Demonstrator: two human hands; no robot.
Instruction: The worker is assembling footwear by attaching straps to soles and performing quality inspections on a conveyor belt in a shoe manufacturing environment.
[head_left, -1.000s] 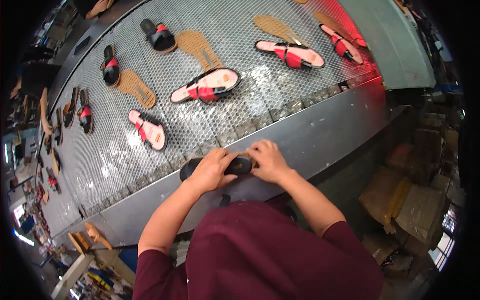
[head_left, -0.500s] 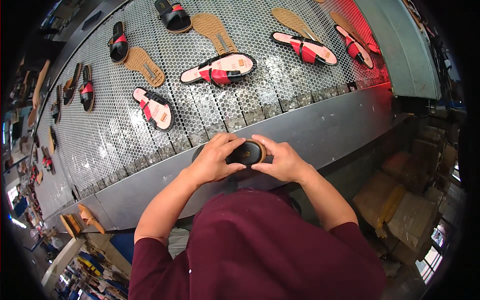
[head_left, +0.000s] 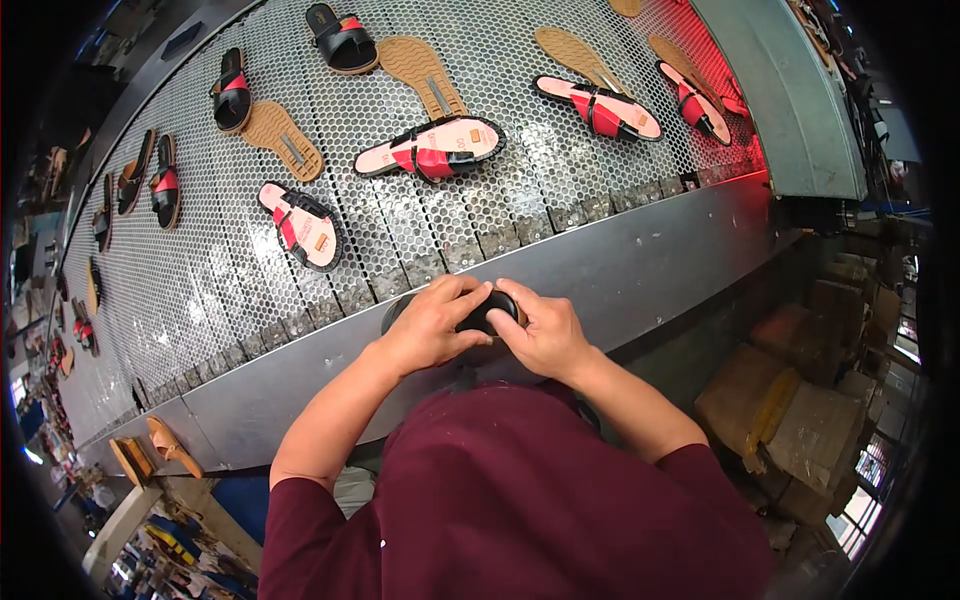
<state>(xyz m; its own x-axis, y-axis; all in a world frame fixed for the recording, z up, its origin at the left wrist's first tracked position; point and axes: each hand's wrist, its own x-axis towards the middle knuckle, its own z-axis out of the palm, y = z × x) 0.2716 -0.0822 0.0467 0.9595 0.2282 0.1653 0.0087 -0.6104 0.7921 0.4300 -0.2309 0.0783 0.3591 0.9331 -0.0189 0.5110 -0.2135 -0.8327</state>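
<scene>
A black-topped sandal with a tan edge sits between my two hands, above the metal rail at the conveyor's near side. My left hand wraps across its middle, hiding much of it. Around the end on the right, my right hand is closed, its thumb pressing on the black insole. Just beyond my hands on the mesh conveyor lies an upper with a pink underside and red and black straps. Farther off, a similar upper lies beside a tan sole.
More soles and uppers lie toward the right, near a grey-green machine housing glowing red inside. Black and red sandals stand at the far left. A tan sandal rests on the rail's left end. Cardboard boxes are stacked at right.
My right thumb has moved from the sandal's near edge onto its insole, and the right fingers have closed in. My left hand keeps its hold. The whole view has shifted slightly.
</scene>
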